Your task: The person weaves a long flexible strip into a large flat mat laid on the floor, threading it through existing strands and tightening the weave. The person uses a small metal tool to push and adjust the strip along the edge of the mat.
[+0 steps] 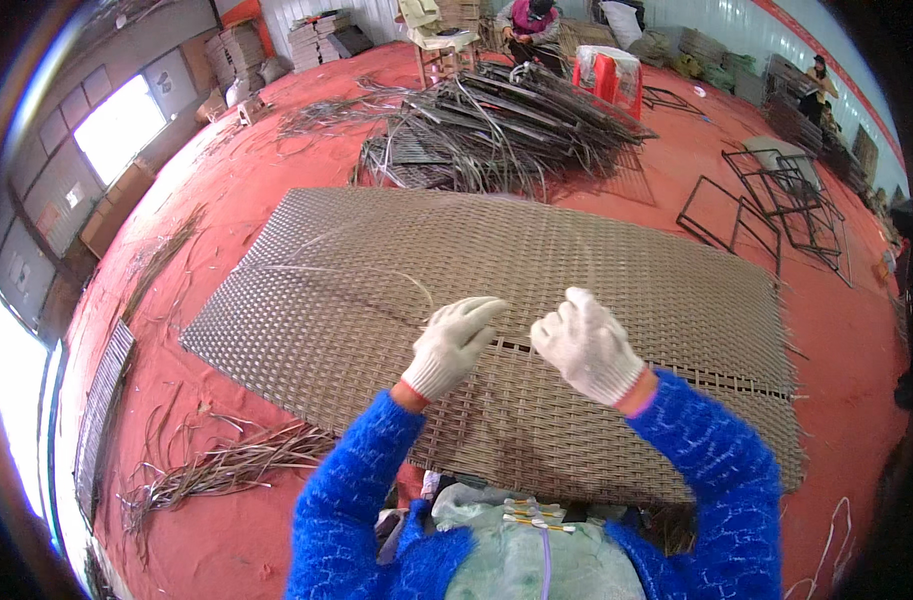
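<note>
A large brown woven wicker panel lies flat in front of me, with a narrow open slit running from its middle to the right edge. My left hand, in a white knit glove, is just over the panel at the slit's left end, its fingers pressed together. One thin pale strip curves over the panel and meets the back of that hand; whether the fingers grip it is hidden. To the right, my gloved right hand is curled closed above the slit. What it holds, if anything, does not show.
Beyond the panel rises a heap of dark woven pieces and strips. Black metal frames lie on the red floor at right. Loose strips lie at left. A red stool and a seated person are at the back.
</note>
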Demonstrator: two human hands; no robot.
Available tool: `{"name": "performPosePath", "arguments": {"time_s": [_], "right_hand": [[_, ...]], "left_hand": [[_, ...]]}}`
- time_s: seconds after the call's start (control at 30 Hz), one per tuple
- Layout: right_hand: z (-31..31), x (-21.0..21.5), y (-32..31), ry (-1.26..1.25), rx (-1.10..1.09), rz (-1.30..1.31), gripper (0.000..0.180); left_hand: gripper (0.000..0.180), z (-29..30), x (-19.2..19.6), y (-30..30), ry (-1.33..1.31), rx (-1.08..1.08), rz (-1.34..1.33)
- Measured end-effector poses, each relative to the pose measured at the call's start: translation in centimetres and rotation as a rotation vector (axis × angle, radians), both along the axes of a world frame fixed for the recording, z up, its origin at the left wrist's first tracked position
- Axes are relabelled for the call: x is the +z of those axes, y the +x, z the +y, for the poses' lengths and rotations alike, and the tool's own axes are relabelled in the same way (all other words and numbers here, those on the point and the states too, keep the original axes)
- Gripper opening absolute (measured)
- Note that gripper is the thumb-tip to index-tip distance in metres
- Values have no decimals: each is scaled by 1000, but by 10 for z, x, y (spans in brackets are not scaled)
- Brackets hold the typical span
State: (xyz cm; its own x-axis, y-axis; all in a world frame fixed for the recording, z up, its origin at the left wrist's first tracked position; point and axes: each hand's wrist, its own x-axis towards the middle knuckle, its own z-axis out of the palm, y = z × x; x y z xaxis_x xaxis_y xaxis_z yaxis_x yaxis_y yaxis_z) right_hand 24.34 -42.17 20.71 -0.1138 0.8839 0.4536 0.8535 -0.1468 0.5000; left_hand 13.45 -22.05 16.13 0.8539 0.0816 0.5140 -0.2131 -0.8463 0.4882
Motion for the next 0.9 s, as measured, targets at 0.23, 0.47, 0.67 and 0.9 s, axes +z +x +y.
{"name": "performPosePath", "arguments": {"time_s": [0.23,0.47,0.67,0.9], "right_hand": [[-98,49,36,247,-383,-65,15],[-159,2,84,165,-859,734,16],[-119,-54,64,-26,-520,1010,19],[11,-66,-16,-84,-79,551,7]], "left_hand": [[17,1,39,6,-338,-106,59],[16,115,49,-85,-406,260,-11],[19,200,17,-135,-524,600,-89],[20,109,41,-78,343,433,-213]]}}
